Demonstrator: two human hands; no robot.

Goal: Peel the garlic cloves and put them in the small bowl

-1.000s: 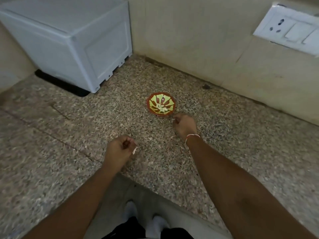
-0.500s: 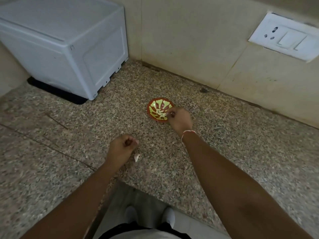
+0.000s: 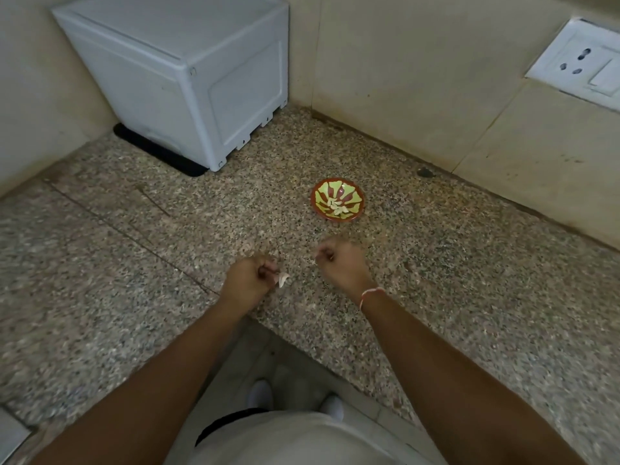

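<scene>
Above a speckled brown-and-grey granite counter (image 3: 469,263), near its front edge: two bare hands, apart from each other.

Left hand (image 3: 250,278): fingers curled into a loose fist, knuckles up. At its thumb side, a pale papery garlic clove with a pinkish tinge (image 3: 283,280), touching or just beside the fingers. Pinched or merely lying on the stone beneath the hand: cannot tell.

Right hand (image 3: 340,265): fingers curled inward too, thumb against the forefinger. Nothing plainly visible inside; held object or bare fist, impossible to say. Around the wrist, a thin red-and-white thread band (image 3: 370,293).

Beyond the right hand, well short of the wall: a small round bowl, red-brown rim and yellow-green leaf pattern inside (image 3: 337,199), standing upright on the counter. In its lower half, a little heap of peeled, cream-coloured garlic cloves (image 3: 337,207). Clear gap between bowl and both hands.

Far left, in the corner: a pale grey boxy plastic appliance (image 3: 188,68) set on a black mat (image 3: 157,152). Behind it all, a beige tiled wall (image 3: 419,78), with a white socket-and-switch plate (image 3: 583,67) at the upper right. A small dark spot on the counter near the wall's foot, right of the bowl.

Below, past the counter edge: light clothing, a dark waistband, white footwear on a pale floor.
</scene>
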